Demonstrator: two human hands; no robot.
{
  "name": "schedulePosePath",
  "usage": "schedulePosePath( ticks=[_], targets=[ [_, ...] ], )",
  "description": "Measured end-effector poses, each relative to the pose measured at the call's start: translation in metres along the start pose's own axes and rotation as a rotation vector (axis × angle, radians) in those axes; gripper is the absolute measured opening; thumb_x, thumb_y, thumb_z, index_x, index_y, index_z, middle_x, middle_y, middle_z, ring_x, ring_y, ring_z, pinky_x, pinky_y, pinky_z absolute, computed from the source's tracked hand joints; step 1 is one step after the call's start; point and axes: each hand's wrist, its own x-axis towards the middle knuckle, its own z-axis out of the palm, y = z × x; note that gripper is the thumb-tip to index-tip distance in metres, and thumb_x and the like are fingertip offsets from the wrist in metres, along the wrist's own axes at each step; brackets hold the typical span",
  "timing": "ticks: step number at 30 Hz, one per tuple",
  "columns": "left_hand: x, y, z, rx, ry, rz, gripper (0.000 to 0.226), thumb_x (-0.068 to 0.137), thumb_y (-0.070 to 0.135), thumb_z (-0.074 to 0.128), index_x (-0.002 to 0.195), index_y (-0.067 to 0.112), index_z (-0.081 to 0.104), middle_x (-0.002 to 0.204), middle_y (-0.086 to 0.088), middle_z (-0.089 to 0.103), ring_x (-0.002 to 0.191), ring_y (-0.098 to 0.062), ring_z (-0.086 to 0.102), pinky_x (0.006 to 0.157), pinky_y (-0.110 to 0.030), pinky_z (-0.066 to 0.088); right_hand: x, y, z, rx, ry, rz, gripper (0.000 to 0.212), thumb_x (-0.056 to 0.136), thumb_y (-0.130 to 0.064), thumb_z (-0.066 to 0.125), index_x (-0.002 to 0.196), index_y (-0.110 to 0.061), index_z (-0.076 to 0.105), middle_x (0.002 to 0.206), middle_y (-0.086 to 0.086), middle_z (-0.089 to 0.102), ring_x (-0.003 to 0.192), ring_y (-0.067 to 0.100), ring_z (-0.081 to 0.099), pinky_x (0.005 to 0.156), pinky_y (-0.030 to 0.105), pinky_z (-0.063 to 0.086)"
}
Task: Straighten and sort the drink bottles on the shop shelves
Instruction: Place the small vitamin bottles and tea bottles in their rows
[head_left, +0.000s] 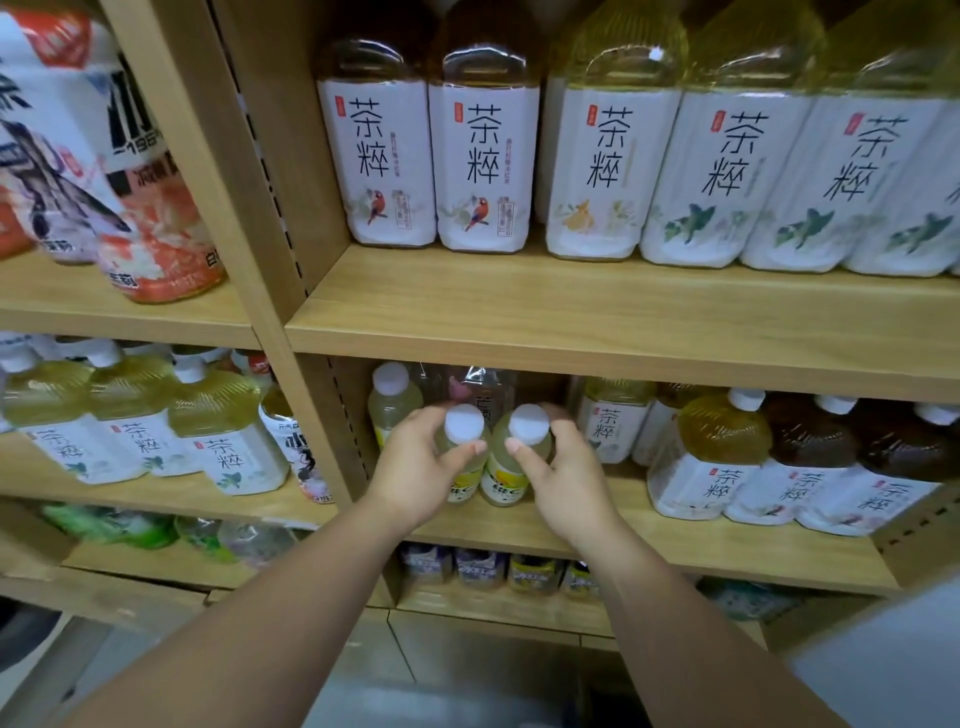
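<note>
Two small pale-yellow drink bottles with white caps stand side by side on the middle shelf. My left hand grips the left bottle round its shoulder, thumb in front. My right hand grips the right bottle the same way. A third bottle of the same kind stands behind and to the left. A clear bottle with a pink top stands behind the pair, partly hidden.
Large tea bottles with white labels fill the upper shelf and the right of the middle shelf. More tea bottles stand in the left bay beyond the wooden upright. Small bottles line the lower shelf.
</note>
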Motion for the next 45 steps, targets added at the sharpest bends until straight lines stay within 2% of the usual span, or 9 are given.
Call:
schedulePosePath(
  ticks=[6, 11, 15, 20, 23, 29, 37, 41, 45],
  targets=[
    [-0.022, -0.014, -0.021, -0.133, -0.043, 0.080, 0.036, 0.087, 0.027, 0.080, 0.121, 0.025, 0.069, 0.118, 0.012, 0.069, 0.114, -0.004, 0.061, 0.097, -0.025, 0.048, -0.030, -0.012, 0.005, 0.082, 0.032, -0.096, 0.030, 0.093, -0.034, 0.071, 0.121, -0.033, 0.059, 0.117, -0.010, 0.063, 0.109, 0.008, 0.060, 0.090, 0.031, 0.049],
    [-0.050, -0.031, -0.058, -0.302, -0.114, 0.142, 0.027, 0.090, 0.022, 0.078, 0.115, 0.029, 0.070, 0.110, 0.013, 0.073, 0.108, -0.006, 0.065, 0.092, -0.026, 0.051, -0.061, -0.045, 0.017, 0.071, 0.034, -0.120, 0.035, 0.094, -0.034, 0.070, 0.128, -0.030, 0.061, 0.122, -0.012, 0.062, 0.114, -0.001, 0.055, 0.091, 0.016, 0.042],
    [-0.066, -0.047, -0.101, -0.379, -0.165, 0.133, 0.024, 0.092, 0.024, 0.076, 0.114, 0.030, 0.070, 0.105, 0.011, 0.075, 0.099, -0.009, 0.069, 0.086, -0.024, 0.054, -0.083, -0.077, 0.046, 0.199, 0.074, -0.135, 0.029, 0.097, -0.024, 0.068, 0.125, -0.027, 0.064, 0.122, -0.011, 0.067, 0.117, 0.005, 0.060, 0.100, 0.031, 0.048],
    [-0.082, -0.076, -0.169, -0.455, -0.160, 0.084, 0.023, 0.092, 0.012, 0.074, 0.112, 0.023, 0.071, 0.097, 0.013, 0.076, 0.089, -0.002, 0.071, 0.075, -0.014, 0.051, -0.105, -0.120, 0.098, 0.308, 0.063, -0.121, 0.035, 0.091, -0.040, 0.066, 0.124, -0.030, 0.066, 0.123, -0.009, 0.070, 0.120, 0.013, 0.063, 0.106, 0.050, 0.049],
    [-0.093, -0.100, -0.207, -0.469, -0.109, 0.043, 0.022, 0.091, 0.016, 0.076, 0.107, 0.030, 0.073, 0.100, 0.015, 0.076, 0.094, -0.004, 0.070, 0.079, -0.019, 0.055, -0.109, -0.143, 0.132, 0.319, 0.025, -0.114, 0.036, 0.090, -0.041, 0.069, 0.125, -0.031, 0.066, 0.125, -0.010, 0.070, 0.121, 0.012, 0.063, 0.107, 0.054, 0.048],
    [-0.107, -0.149, -0.275, -0.478, 0.068, -0.036, 0.027, 0.078, 0.033, 0.077, 0.105, 0.038, 0.074, 0.106, 0.006, 0.077, 0.105, -0.015, 0.070, 0.096, -0.037, 0.056, -0.107, -0.195, 0.198, 0.345, -0.155, -0.132, 0.029, 0.097, -0.014, 0.068, 0.120, -0.031, 0.069, 0.119, -0.014, 0.073, 0.114, 0.009, 0.067, 0.103, 0.051, 0.053],
    [-0.107, -0.185, -0.359, -0.418, 0.321, -0.085, 0.022, 0.089, 0.009, 0.076, 0.107, 0.022, 0.076, 0.107, 0.009, 0.078, 0.105, -0.009, 0.070, 0.089, -0.018, 0.052, -0.082, -0.257, 0.271, 0.310, -0.363, -0.207, 0.030, 0.097, -0.028, 0.068, 0.125, -0.038, 0.063, 0.120, -0.027, 0.068, 0.115, -0.008, 0.060, 0.095, 0.023, 0.049],
    [-0.097, -0.178, -0.402, -0.349, 0.399, -0.060, 0.016, 0.091, 0.013, 0.075, 0.103, 0.023, 0.076, 0.104, 0.003, 0.078, 0.100, -0.015, 0.069, 0.091, -0.030, 0.052, -0.064, -0.296, 0.296, 0.309, -0.422, -0.307, 0.031, 0.095, -0.033, 0.071, 0.125, -0.038, 0.064, 0.123, -0.020, 0.067, 0.116, -0.003, 0.059, 0.100, 0.031, 0.048],
    [-0.085, -0.158, -0.444, -0.225, 0.445, 0.013, 0.016, 0.088, 0.033, 0.076, 0.103, 0.028, 0.075, 0.102, 0.006, 0.075, 0.096, -0.008, 0.066, 0.081, -0.016, 0.048, -0.049, -0.341, 0.310, 0.352, -0.503, -0.396, 0.030, 0.093, -0.037, 0.072, 0.121, -0.040, 0.065, 0.121, -0.019, 0.067, 0.113, 0.000, 0.061, 0.102, 0.036, 0.050]
  ],
)
